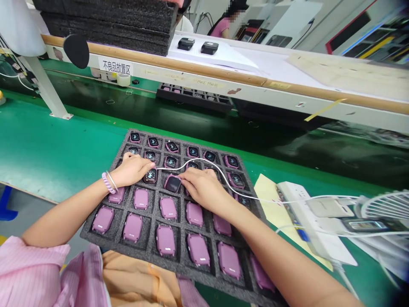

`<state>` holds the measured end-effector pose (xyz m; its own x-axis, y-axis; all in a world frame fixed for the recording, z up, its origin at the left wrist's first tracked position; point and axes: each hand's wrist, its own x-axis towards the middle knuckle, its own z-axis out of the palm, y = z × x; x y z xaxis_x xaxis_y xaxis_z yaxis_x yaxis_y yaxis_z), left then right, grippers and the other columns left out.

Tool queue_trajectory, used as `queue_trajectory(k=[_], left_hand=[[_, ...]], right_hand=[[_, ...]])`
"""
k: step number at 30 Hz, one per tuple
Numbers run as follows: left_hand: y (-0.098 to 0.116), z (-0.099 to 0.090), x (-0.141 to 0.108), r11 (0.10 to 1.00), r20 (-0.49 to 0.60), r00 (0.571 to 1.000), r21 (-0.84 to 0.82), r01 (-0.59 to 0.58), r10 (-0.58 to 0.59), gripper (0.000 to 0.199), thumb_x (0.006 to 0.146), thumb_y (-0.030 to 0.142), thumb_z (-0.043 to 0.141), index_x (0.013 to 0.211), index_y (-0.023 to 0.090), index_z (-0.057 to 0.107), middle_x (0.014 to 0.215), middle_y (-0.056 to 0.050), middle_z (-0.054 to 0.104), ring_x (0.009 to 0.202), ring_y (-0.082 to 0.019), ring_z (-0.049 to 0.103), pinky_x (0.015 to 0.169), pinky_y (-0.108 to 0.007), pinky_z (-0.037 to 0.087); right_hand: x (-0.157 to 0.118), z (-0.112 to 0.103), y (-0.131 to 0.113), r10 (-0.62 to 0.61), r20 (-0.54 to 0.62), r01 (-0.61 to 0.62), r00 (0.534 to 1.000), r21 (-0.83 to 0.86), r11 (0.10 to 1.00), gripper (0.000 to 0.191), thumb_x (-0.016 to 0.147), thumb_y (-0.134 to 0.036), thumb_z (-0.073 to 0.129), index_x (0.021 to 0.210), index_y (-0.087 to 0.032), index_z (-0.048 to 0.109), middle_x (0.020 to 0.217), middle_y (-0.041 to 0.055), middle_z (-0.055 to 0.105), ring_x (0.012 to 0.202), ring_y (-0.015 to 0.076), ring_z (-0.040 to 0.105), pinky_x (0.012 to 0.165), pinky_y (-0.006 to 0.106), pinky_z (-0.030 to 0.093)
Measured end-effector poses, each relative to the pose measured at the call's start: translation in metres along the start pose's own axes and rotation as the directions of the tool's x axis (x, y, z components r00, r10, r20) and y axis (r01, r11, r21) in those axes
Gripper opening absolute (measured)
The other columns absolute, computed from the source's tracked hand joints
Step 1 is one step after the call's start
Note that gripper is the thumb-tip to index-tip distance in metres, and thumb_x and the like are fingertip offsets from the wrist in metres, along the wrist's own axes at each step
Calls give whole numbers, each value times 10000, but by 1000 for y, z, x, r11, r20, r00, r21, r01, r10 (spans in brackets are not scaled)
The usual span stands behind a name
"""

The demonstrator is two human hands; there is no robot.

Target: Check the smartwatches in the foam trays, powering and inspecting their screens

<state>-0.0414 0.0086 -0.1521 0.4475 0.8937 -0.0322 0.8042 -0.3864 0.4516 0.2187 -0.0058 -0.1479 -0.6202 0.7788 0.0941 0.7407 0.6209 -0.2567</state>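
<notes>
A dark foam tray (153,250) holds rows of pink smartwatch bodies in square pockets. Those in the far rows lie face up with lit screens, such as the corner watch (135,137); the near rows lie face down, like this pink watch back (166,240). My left hand (136,169) pinches the end of a white cable (204,160) above a lit watch (150,176); the cable tip is hidden by the fingers. My right hand (204,187) has its fingertips closed on the side of a dark-screened watch (173,183) in the third row.
Right of the tray, a white power strip (319,221) with a charger (330,207) rests by yellow paper (265,192). A white fan (386,207) is beside it. A shelf (223,81) crosses behind, with black foam blocks (111,25). A person (220,27) is beyond.
</notes>
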Motion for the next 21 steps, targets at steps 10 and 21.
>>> queue_trajectory(k=[10,21], left_hand=[[0,-1,-1,998,-2,1000,-59,4,-4,471,1019,445,292,948,211,695,896,-41,718,944,-234,595,1032,-449,253],[-1,-1,1,994,-20,1000,-109,-7,5,407,1000,439,366,974,228,713,921,-30,746,963,-237,635,1050,-446,295]], right_hand=[[-3,21,1,25,-88,-27,996,-21,999,224,995,-114,513,1086,-170,710,955,87,647,917,254,610,798,369,396],[-3,23,-5,35,-136,-44,990,-67,997,193,977,-88,550,1023,-174,717,925,73,654,906,247,614,774,350,373]])
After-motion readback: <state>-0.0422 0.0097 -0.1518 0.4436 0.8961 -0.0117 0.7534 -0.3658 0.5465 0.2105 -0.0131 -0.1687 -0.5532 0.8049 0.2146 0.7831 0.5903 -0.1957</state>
